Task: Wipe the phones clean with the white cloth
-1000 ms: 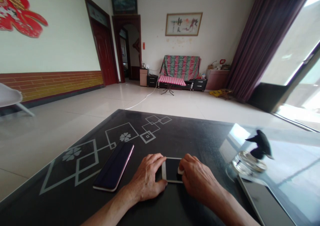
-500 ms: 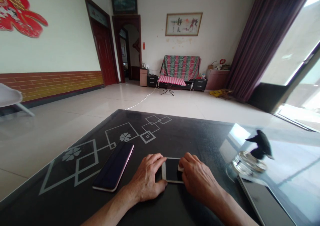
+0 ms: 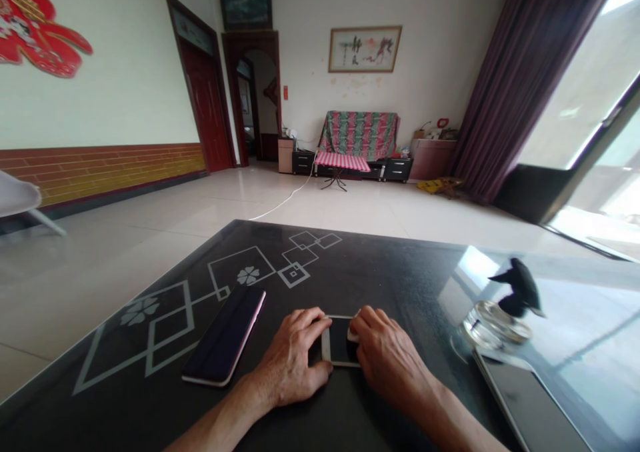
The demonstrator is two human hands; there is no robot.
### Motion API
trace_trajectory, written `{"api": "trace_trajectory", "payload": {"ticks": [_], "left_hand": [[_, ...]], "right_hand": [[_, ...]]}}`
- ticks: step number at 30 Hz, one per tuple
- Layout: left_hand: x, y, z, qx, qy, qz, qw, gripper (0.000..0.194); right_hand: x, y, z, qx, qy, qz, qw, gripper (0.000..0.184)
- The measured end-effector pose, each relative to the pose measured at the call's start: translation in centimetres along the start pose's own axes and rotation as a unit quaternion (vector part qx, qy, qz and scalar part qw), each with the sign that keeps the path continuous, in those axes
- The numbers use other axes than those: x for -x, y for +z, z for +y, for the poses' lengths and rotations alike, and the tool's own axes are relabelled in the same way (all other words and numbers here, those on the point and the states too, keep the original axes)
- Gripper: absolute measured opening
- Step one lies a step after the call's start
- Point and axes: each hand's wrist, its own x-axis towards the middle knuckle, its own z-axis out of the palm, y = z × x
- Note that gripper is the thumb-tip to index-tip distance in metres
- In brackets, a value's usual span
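A white-framed smartphone [image 3: 340, 345] with a dark screen lies flat on the black table, between my two hands. My left hand [image 3: 296, 352] grips its left end, thumb at the near edge and fingers at the far edge. Over the right part of the screen, my right hand [image 3: 385, 349] is curled with the fingertips pinched downward. A small white piece [image 3: 353, 337], perhaps folded cloth or tissue, peeks out under those fingers; most of it is hidden, as is the phone's right end.
A larger dark phone [image 3: 225, 335] rests left of my hands on the patterned glossy table [image 3: 380, 265]. To the right stand a clear spray bottle [image 3: 495, 325] with a black trigger head and a dark-screened tablet [image 3: 533, 399]. Beyond is a small checked table [image 3: 343, 162].
My right hand has slid slightly left across the phone screen with the white piece. My left hand keeps its grip. The whole view has shifted a little.
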Motion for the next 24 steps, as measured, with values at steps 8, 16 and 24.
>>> {"api": "trace_trajectory", "payload": {"ticks": [8,16,24], "left_hand": [[0.10,0.22,-0.04,0.000,0.001,0.010,1.000,0.056],[0.14,0.25,-0.04,-0.004,0.002,0.005,1.000,0.055],[0.09,0.16,0.01,-0.004,0.000,-0.003,1.000,0.057]], "right_hand": [[0.02,0.51,0.09,-0.009,-0.004,0.023,1.000,0.018],[-0.07,0.28,-0.12,-0.005,-0.003,0.016,1.000,0.018],[-0.24,0.05,-0.02,-0.006,0.009,0.000,1.000,0.017]]}}
